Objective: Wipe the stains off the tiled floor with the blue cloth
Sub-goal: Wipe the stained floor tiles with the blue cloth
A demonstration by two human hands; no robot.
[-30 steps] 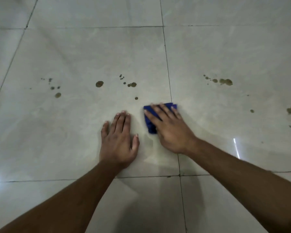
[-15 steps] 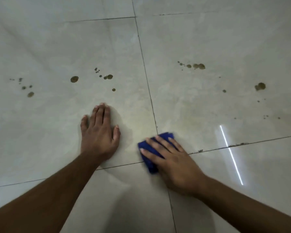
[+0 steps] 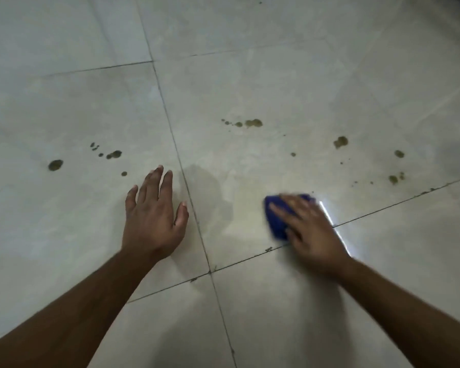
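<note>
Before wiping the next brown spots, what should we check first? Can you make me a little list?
1. Blue cloth under the right hand: ok, fingers flat on it.
2. Left hand braced flat on the tiled floor: ok.
3. Spots left to wipe: not ok; a stain row and a blob lie beyond the cloth, more ahead of the left hand.
4. Cloth touching any stain: not ok, all lie apart from it.
5. Cloth clean enough: cannot tell, it is blurred.
</note>
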